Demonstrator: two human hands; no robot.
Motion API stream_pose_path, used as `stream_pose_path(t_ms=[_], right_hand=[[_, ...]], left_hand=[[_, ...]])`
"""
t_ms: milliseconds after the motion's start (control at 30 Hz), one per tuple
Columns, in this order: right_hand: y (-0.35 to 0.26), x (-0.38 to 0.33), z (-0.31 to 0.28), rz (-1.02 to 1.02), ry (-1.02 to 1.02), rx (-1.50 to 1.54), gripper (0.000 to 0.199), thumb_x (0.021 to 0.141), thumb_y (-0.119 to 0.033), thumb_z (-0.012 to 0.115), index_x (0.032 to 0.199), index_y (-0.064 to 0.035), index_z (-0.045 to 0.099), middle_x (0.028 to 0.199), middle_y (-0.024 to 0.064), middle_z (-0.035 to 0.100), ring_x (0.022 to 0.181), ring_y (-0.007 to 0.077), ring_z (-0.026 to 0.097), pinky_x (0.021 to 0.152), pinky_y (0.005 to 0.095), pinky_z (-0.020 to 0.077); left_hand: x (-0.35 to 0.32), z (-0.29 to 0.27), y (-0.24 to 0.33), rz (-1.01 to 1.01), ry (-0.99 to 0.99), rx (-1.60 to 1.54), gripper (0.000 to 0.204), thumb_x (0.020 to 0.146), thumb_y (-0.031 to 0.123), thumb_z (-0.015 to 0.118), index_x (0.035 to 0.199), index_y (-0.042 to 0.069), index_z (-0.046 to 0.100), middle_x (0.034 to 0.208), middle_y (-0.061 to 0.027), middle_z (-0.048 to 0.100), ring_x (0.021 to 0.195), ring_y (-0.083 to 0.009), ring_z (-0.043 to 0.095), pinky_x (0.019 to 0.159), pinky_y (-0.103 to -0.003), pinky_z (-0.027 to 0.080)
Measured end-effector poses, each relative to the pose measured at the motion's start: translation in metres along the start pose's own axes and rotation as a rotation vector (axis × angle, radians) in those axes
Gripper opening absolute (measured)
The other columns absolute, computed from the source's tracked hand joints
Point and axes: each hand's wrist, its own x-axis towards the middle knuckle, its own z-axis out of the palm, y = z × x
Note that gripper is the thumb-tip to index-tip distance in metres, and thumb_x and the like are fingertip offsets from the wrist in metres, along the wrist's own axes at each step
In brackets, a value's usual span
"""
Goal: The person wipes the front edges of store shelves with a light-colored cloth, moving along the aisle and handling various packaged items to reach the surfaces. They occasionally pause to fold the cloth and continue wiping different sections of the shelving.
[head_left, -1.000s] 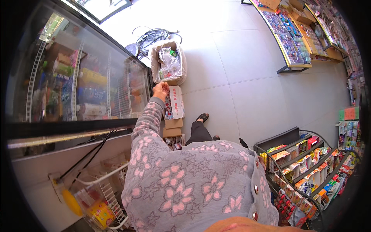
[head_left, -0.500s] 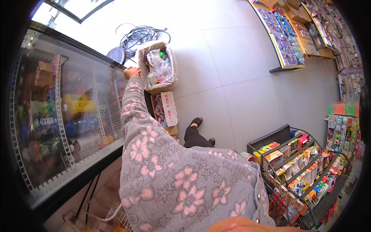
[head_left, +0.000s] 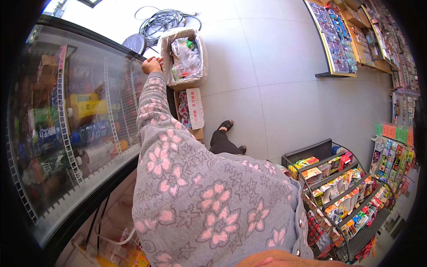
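Observation:
My left arm, in a grey sleeve with pink flowers, reaches out to the far left. My left hand [head_left: 152, 65] is at the far end of the black-framed glass door [head_left: 91, 33] of a drinks cooler, next to the frame's edge. Its fingers look apart and loosely bent, with no object seen in them. Behind the glass, a yellow bottle [head_left: 88, 107] and a blue-labelled bottle [head_left: 94, 132] lie among other drinks on wire racks. Just right of the hand stands a lined carton [head_left: 202, 73] with clear plastic wrapping inside. My right hand is out of view.
A coiled dark cable [head_left: 162, 21] and a round dark disc [head_left: 134, 43] lie beyond the carton. An opened box [head_left: 194, 108] stands nearer me. At right is a black wire snack rack [head_left: 329, 144]; a display stand [head_left: 339, 58] stands at far right.
The view has shifted, so the floor things sit higher in it. My left hand's fingers have loosened at the door's edge and now show apart.

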Motion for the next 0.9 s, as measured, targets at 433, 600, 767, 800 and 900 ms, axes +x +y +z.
stream_pose_path(t_ms=[433,600,767,800,900], right_hand=[[0.034,-0.017,0.051,0.01,0.129,0.223,0.071,0.055,-0.014,0.084,0.122,-0.0011,0.065,0.118,0.0188,0.069,0.111,0.0375,0.063,0.096,0.04,0.0477],[0.06,-0.031,0.074,0.164,0.192,0.218,0.095,0.053,-0.023,0.087,0.138,0.0044,0.053,0.133,0.0278,0.058,0.125,0.0427,0.053,0.104,0.0417,0.0433],[0.103,-0.064,0.099,0.209,0.213,0.474,0.088,0.056,-0.024,0.086,0.132,0.0069,0.055,0.132,0.0294,0.058,0.123,0.0449,0.054,0.102,0.0425,0.0456],[0.114,-0.069,0.104,0.232,0.223,0.527,0.086,0.056,-0.024,0.086,0.131,0.0066,0.056,0.132,0.0294,0.058,0.123,0.0449,0.054,0.101,0.0429,0.0462],[0.145,-0.091,0.119,0.305,0.281,0.592,0.082,0.057,-0.023,0.086,0.129,0.0048,0.059,0.131,0.0288,0.059,0.12,0.0436,0.057,0.098,0.0447,0.0481]], left_hand=[[-0.103,-0.025,-0.15,0.095,-0.652,0.603,0.028,0.092,0.02,0.057,0.07,0.003,0.059,0.054,-0.0122,0.061,0.04,-0.021,0.057,0.036,-0.036,0.043],[-0.227,-0.032,-0.198,-0.175,-0.901,0.752,0.027,0.089,0.015,0.05,0.068,0.001,0.058,0.057,-0.0138,0.061,0.046,-0.0257,0.065,0.036,-0.037,0.047],[-0.344,-0.011,-0.203,-0.115,-1.305,1.008,0.024,0.096,0.022,0.055,0.085,0.002,0.061,0.069,-0.0087,0.066,0.056,-0.0244,0.07,0.043,-0.034,0.047],[-0.366,-0.001,-0.204,-0.106,-1.373,1.003,0.024,0.097,0.023,0.055,0.085,0.002,0.061,0.07,-0.0087,0.066,0.056,-0.0245,0.07,0.043,-0.034,0.048],[-0.413,0.02,-0.209,-0.02,-1.55,1.02,0.025,0.097,0.024,0.054,0.085,0.003,0.06,0.07,-0.0088,0.067,0.057,-0.0247,0.07,0.044,-0.034,0.048]])
